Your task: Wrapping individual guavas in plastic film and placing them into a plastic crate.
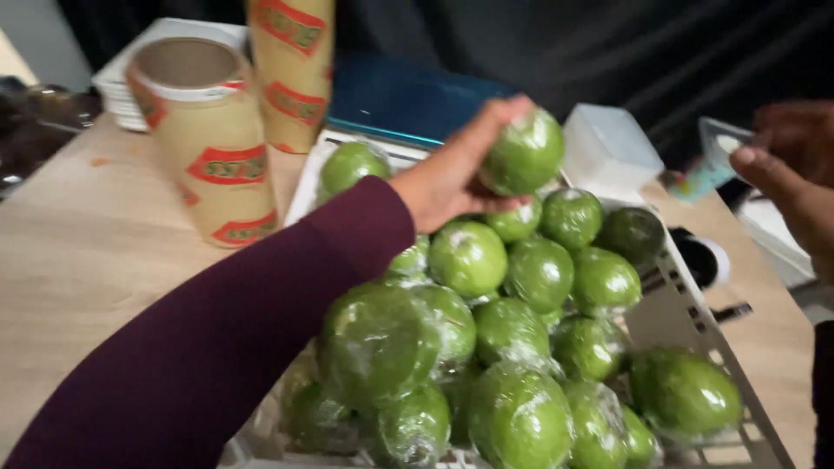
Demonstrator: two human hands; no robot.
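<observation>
We see the left hand with its grip clamped on a wrapped green fruit, held just above the heaped fruit in the white crate on the table. The right hand pinches a small clear packet at the far right.

green wrapped fruits, maroon sleeve, tan red-labelled rolls
</observation>
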